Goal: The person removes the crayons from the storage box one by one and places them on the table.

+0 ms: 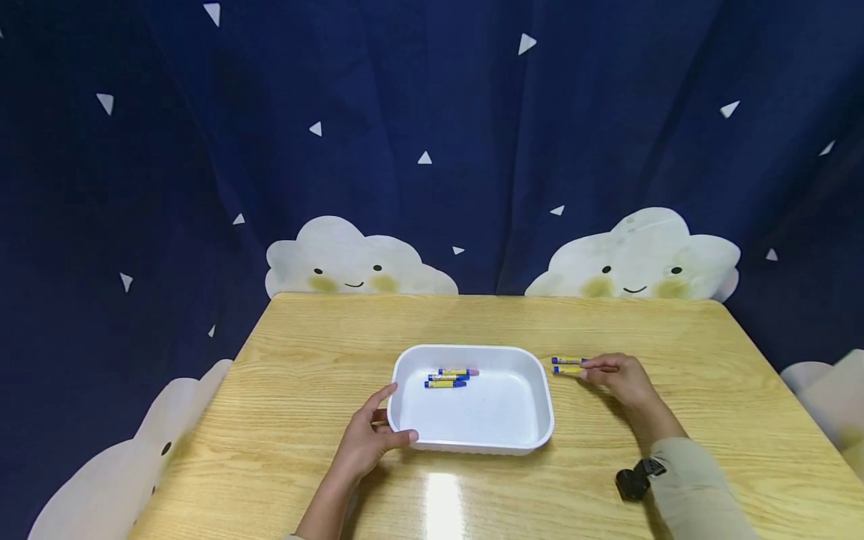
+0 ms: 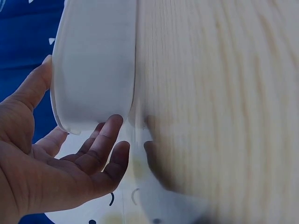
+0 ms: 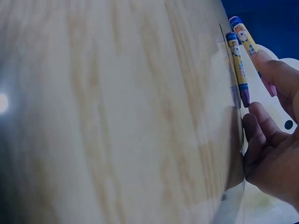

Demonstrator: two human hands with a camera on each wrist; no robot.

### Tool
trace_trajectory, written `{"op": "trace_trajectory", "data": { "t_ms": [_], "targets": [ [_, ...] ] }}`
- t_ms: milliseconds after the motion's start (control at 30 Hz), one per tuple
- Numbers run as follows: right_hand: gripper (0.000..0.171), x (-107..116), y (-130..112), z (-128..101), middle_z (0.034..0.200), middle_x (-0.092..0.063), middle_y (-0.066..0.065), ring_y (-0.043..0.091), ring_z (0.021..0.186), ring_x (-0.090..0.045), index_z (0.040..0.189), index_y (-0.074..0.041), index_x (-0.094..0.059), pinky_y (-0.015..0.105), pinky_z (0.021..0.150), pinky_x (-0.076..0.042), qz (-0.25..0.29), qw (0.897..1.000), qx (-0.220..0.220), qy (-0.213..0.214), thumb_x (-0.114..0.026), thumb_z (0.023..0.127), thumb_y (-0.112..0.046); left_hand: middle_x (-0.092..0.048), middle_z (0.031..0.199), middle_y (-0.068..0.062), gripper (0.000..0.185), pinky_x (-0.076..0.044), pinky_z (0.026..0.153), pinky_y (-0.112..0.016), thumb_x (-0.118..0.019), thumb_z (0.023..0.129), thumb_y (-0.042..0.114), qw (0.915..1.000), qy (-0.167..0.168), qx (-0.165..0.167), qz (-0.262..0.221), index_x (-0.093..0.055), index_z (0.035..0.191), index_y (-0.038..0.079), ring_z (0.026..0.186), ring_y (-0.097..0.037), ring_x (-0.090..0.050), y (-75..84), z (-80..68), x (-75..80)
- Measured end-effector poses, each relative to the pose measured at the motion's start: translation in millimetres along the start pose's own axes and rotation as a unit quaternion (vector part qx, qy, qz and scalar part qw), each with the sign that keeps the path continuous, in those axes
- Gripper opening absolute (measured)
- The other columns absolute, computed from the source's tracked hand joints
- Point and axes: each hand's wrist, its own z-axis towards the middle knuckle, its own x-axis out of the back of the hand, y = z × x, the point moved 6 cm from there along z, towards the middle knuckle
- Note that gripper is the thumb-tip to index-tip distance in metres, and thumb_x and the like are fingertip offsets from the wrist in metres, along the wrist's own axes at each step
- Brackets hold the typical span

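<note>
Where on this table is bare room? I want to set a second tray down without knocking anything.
Bare wood runs along the far edge of the table behind the white tray, and left of the left hand. It is crowded right of the tray, where the right hand touches two crayons. The near right has a small black object.

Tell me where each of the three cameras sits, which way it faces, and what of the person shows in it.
Head: worn high, facing forward and down over the wooden table toward the curtain; both forearms, the left hand at the white tray, the right hand at two crayons.
Left wrist: faces along the palm at the tray's outer wall.
Right wrist: faces the tabletop and crayons; fingertips show.
Shared: head and left wrist show the tray; head and right wrist show the crayons.
</note>
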Motion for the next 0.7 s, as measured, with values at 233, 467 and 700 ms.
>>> {"op": "trace_trajectory", "data": {
  "t_ms": [233,467,700],
  "targets": [
    [0.016,-1.4,0.1,2.7,0.090,-0.064,0.021,0.005,0.074,-0.054,0.086,0.011,-0.069,0.018,0.061,-0.046,-0.045,0.999,0.018,0.005,-0.074,0.075,0.001,-0.048,0.108,-0.030,0.091,-0.052,0.068,-0.032,-0.083,0.065,0.001,1.0000,0.001,-0.002,0.005,-0.035,0.143,0.007,0.079,-0.022,-0.062,0.2,-0.9,0.4],
    [0.012,-1.0,1.7,3.9,0.083,-0.064,0.017,0.008,0.072,-0.055,0.083,0.009,-0.071,0.019,0.059,-0.046,-0.087,0.995,0.039,0.000,-0.075,0.073,0.004,-0.050,0.107,-0.030,0.089,-0.052,0.069,-0.032,-0.082,0.065,0.001,0.9999,0.001,-0.012,0.004,-0.037,0.142,0.006,0.080,-0.024,-0.062,2.4,-2.4,0.4],
    [0.009,-3.8,-3.0,3.8,0.081,-0.062,0.014,0.016,0.074,-0.054,0.079,0.005,-0.072,0.021,0.060,-0.044,-0.115,0.991,0.068,0.004,-0.076,0.071,0.005,-0.050,0.107,-0.030,0.088,-0.052,0.069,-0.032,-0.082,0.066,0.002,0.9998,-0.003,-0.019,0.003,-0.037,0.141,0.006,0.080,-0.024,-0.063,3.3,-2.1,0.7]
  ]
}}
